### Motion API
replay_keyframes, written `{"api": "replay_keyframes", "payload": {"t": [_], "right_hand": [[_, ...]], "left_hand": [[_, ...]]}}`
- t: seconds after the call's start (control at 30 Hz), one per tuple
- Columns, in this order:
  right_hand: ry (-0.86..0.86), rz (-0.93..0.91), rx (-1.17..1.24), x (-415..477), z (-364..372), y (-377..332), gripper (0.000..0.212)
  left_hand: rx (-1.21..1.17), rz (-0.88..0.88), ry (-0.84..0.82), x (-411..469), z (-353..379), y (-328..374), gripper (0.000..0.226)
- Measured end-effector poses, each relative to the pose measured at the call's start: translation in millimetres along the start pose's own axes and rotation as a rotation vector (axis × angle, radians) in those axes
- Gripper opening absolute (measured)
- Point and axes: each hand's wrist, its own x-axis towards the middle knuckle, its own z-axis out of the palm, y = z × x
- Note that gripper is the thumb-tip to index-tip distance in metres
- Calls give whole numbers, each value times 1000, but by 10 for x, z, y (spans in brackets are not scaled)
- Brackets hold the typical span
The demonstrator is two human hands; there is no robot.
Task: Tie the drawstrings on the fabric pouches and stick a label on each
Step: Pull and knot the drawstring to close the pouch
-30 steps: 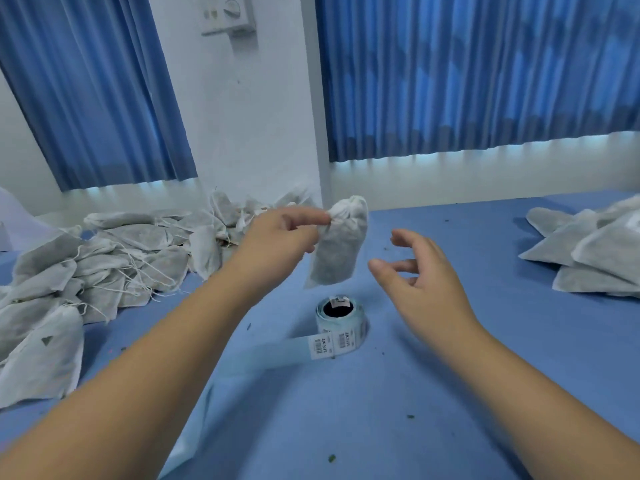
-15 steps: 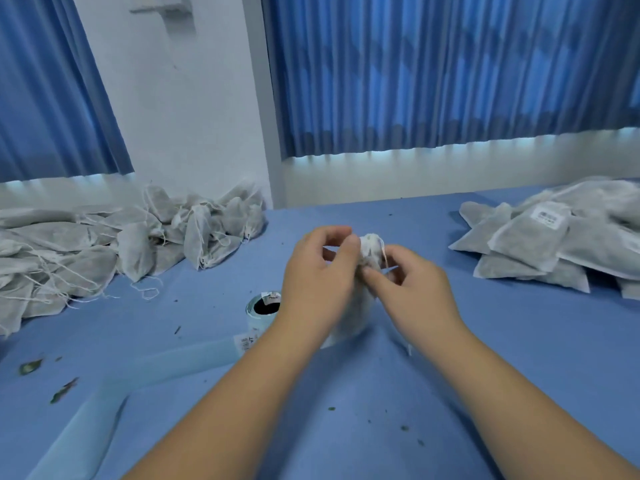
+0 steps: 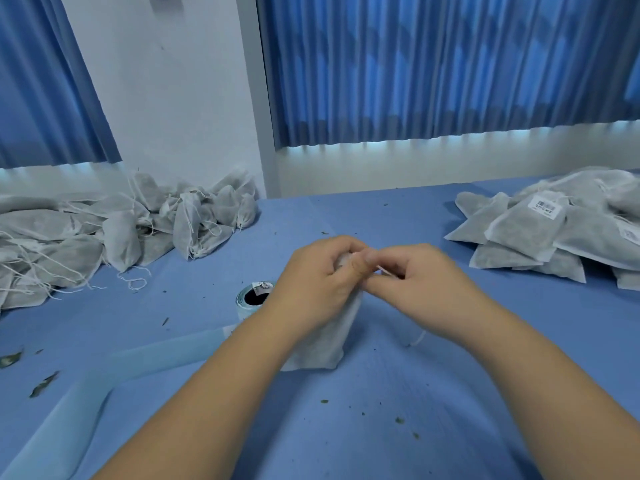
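Pouch point(image 3: 320, 344) upright on table point(image 3: 381, 403); left hand point(image 3: 318, 278) grips its neck, right hand point(image 3: 415, 284) pinches drawstring point(image 3: 419, 337) alongside.

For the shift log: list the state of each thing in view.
Pouch: upright, neck held in both hands.
Left hand: pinching pouch neck.
Right hand: pinching drawstring.
Label roll: on end, backing strip unrolled.
Left pile: strings loose, no labels showing.
Right pile: flat, labels on some.
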Motion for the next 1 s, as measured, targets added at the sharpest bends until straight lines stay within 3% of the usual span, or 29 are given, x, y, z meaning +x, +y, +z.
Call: {"api": "replay_keyframes", "payload": {"t": [0.1, 0.2, 0.53, 0.73, 0.87, 1.0], "right_hand": [[25, 7, 114, -29, -133, -33, 21], [34, 10, 174, -47, -185, -32, 19], [171, -48, 204, -50, 9, -102, 17], [244, -55, 251, -54, 3, -111, 14], [262, -46, 283, -58, 10, -98, 12], [207, -69, 248, -74, 106, -95, 15]], "left_hand": [[100, -25, -145, -33, -126, -12, 22], [88, -56, -178, -94, -174, -28, 15], [176, -141, 49, -210, -117, 204, 22], [-244, -277, 31, -291, -18, 262, 27], [-420, -261, -35, -294, -118, 219, 27], [-530, -230, 99, -278, -164, 181, 27]]}}
